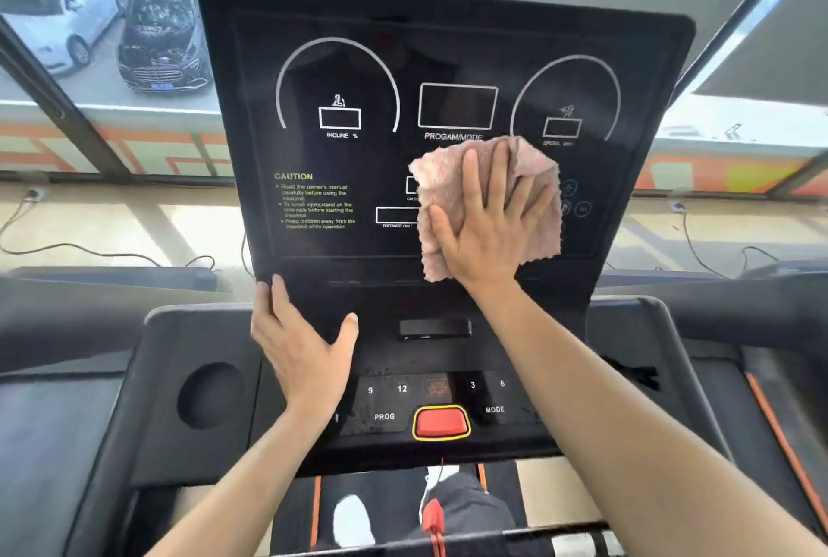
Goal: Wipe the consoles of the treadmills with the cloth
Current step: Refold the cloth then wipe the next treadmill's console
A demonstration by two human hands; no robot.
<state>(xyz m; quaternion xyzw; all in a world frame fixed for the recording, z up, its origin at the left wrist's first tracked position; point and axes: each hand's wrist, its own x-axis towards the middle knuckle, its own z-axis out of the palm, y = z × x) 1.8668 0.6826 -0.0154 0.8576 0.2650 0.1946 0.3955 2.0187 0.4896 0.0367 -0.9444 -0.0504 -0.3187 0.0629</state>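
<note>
Display panel (pixel 313 41): white labels "INCLINE %", "PROGAM/MODE", "SPEED", "DISTANCE (km)".
Caution notice (pixel 313 202): yellow heading "CAUTION", first line "Read the owner's manual carefully before using the treadmill".
Lower keypad (pixel 385 404): "9", "12", "3", "6", "PROG", "MODE".

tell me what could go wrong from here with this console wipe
1. The right hand presses the pink fluffy cloth with flat fingers, ungripped; it might slip off the tilted black console panel.
2. The cloth lies beside small round keys at the panel's right; wiping could press them.
3. The left hand has its wrist by the lower keypad and red oblong button; leaning might press one.
</note>
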